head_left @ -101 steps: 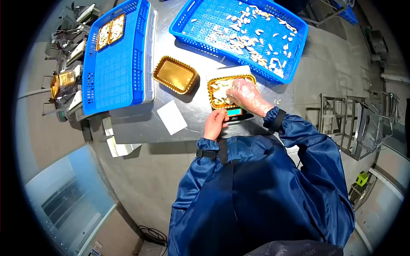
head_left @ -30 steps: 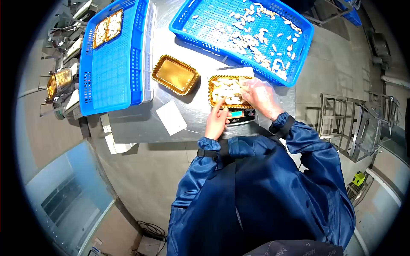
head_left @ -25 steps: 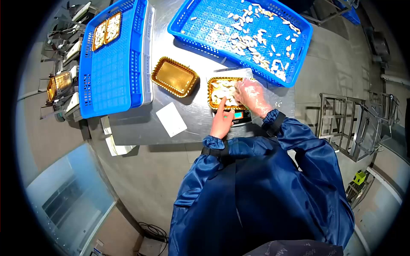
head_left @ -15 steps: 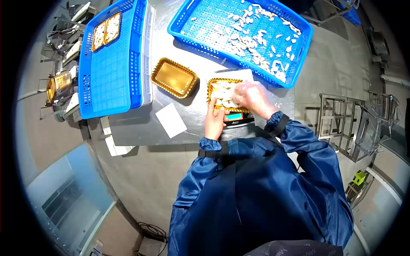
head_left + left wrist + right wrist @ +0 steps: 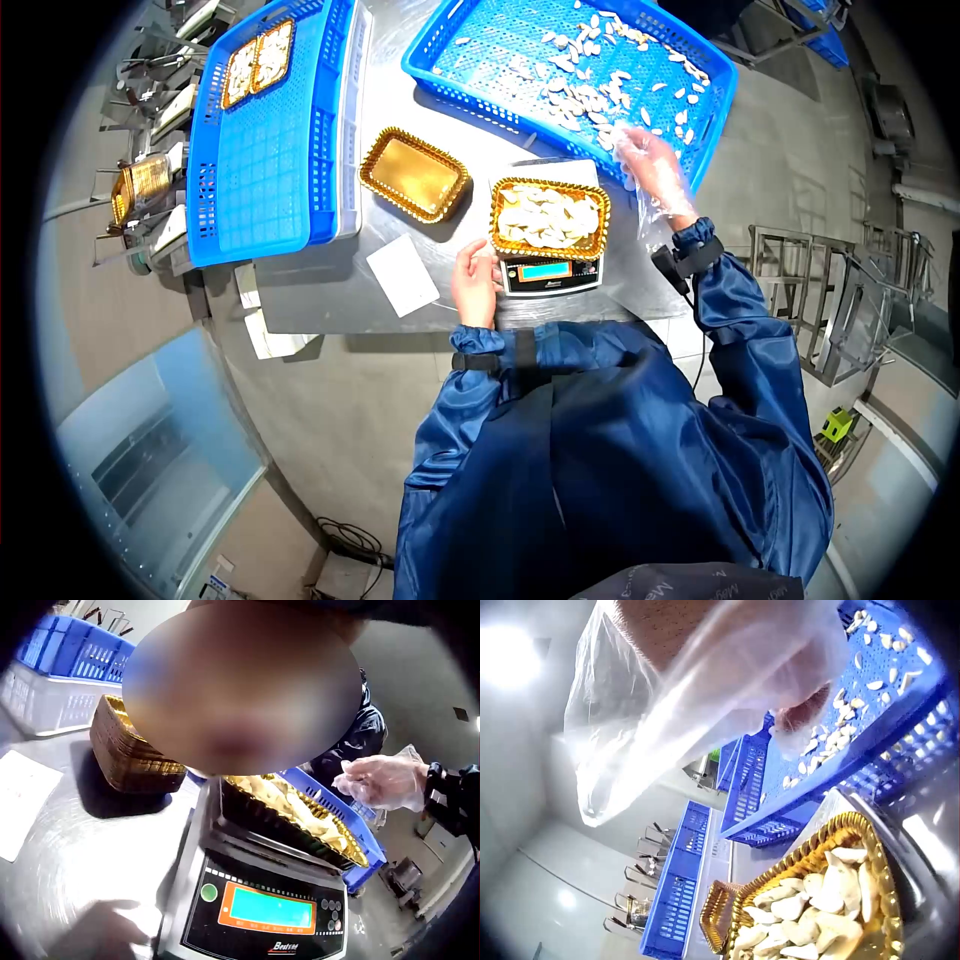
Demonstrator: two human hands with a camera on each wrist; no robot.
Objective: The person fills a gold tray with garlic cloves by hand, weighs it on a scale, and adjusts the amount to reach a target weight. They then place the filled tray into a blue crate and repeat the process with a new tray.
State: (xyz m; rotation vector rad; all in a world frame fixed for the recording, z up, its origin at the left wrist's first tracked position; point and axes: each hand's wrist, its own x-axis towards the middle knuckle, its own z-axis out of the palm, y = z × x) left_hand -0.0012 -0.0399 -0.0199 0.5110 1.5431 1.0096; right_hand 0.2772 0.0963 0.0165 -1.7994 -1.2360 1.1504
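A gold tray (image 5: 497,246) heaped with pale, wedge-like food pieces (image 5: 810,915) sits on a digital scale (image 5: 262,934) whose display is lit. My bare left hand (image 5: 474,285) rests beside the scale's left edge, fingers loosely bent and holding nothing. My right hand (image 5: 655,172), in a clear plastic glove, is over the near right rim of a blue crate (image 5: 470,97) where more pale pieces (image 5: 590,98) are scattered. Its fingers (image 5: 356,776) are bent with the tips close together; I cannot tell whether a piece is between them.
A stack of gold trays (image 5: 135,757) stands left of the scale, near a white paper (image 5: 402,276). Another blue crate (image 5: 250,215) at the left holds two filled gold trays (image 5: 257,65). The metal table's front edge (image 5: 350,332) runs close to my body.
My right hand has left the tray on the scale and moved right and away to the blue crate. My left hand has drawn back from the tray's front rim to the scale's left side.
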